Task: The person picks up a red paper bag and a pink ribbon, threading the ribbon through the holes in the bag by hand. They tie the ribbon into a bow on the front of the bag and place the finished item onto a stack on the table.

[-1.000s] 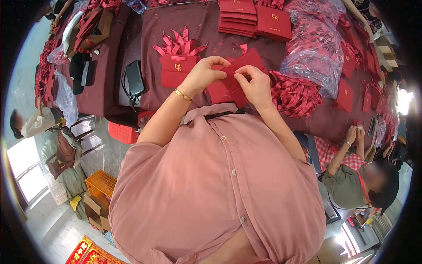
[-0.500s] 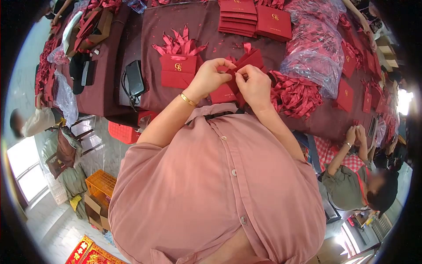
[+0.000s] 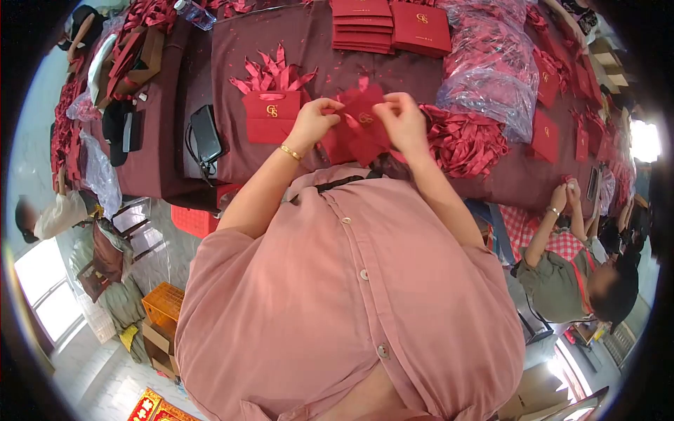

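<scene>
Both my hands hold one small red gift bag [image 3: 359, 123] with a gold logo, just above the near edge of a table under a dark red cloth [image 3: 330, 63]. My left hand [image 3: 314, 121] pinches the bag's left top edge. My right hand [image 3: 400, 119] pinches its right top edge. More flat red bags [image 3: 340, 149] lie under it on the table. A finished red bag with ribbon handles [image 3: 270, 112] stands left of my left hand.
A heap of red ribbons [image 3: 463, 144] lies right of my right hand, beside a clear plastic sack [image 3: 491, 84]. Stacked red bags [image 3: 390, 27] sit at the far edge. A black pouch [image 3: 205, 135] lies left. Another person [image 3: 569, 274] works at the right.
The bag has turned face-on, showing its gold logo, and my hands have drawn apart to its two top edges. The view has shifted slightly.
</scene>
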